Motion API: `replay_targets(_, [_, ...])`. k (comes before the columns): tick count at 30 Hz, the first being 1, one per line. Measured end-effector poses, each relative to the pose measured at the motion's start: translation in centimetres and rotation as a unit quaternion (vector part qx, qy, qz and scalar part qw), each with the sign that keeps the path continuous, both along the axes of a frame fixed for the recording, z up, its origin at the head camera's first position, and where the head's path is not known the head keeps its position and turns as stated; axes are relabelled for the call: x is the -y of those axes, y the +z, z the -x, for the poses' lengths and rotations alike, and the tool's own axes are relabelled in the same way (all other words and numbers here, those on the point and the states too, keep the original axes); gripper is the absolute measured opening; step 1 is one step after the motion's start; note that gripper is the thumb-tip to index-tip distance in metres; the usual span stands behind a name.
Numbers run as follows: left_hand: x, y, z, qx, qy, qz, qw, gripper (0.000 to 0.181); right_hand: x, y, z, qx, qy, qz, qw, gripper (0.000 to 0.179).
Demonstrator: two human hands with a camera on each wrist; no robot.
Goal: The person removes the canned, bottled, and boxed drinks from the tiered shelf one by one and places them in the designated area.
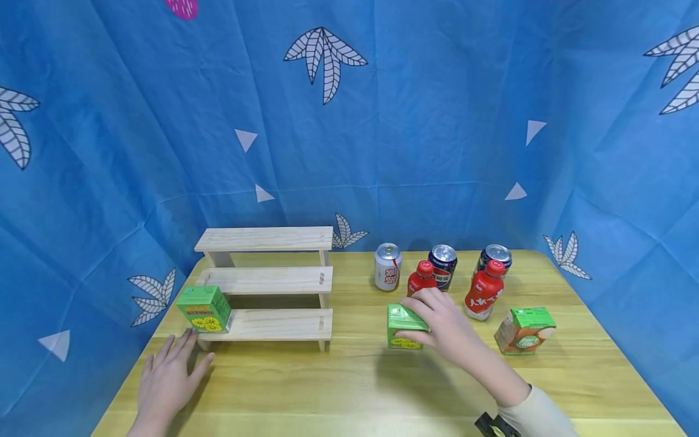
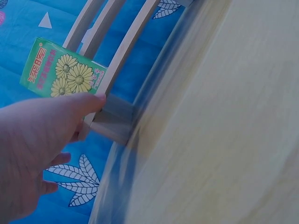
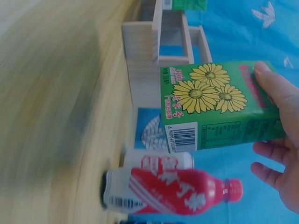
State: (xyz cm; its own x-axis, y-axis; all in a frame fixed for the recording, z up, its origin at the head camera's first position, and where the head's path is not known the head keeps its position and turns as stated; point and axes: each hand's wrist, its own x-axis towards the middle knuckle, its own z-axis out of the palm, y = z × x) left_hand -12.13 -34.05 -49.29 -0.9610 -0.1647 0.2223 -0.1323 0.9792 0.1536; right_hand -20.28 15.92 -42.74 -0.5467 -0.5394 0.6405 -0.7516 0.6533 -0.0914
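Observation:
My right hand (image 1: 445, 325) pinches a green drink carton with yellow flowers (image 3: 205, 100) between thumb and fingers. The carton is raised over the table, and its shadow falls below. My left hand (image 1: 168, 377), its fingers extended, is at the left front corner of the wooden three-step rack (image 1: 273, 325). In the left wrist view its thumb lies right by the lowest step's edge. A second green flower carton (image 1: 204, 309) stands on the left end of that step, just beyond my left fingertips.
Behind the right hand stand a white can (image 1: 388, 267), two dark cans, one of them a dark blue can (image 1: 443, 266), and two red bottles, including a red-and-white bottle (image 1: 484, 291). An orange-and-green carton (image 1: 525, 331) stands at the right. A blue curtain (image 1: 437, 152) encloses the wooden table (image 1: 306, 394).

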Motion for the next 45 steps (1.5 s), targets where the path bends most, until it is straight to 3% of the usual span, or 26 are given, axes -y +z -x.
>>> replay_targets(23, [0.0, 0.2, -0.1, 0.022, 0.001, -0.004, 0.9997, 0.08, -7.3, -1.9, 0.1, -0.015, -0.049, -0.015, 0.9986, 0.052])
replay_targets(45, [-0.1, -0.3, -0.1, -0.018, -0.003, -0.005, 0.9998, 0.074, -9.6, -3.9, 0.9, 0.022, -0.07, -0.037, 0.9966, 0.052])
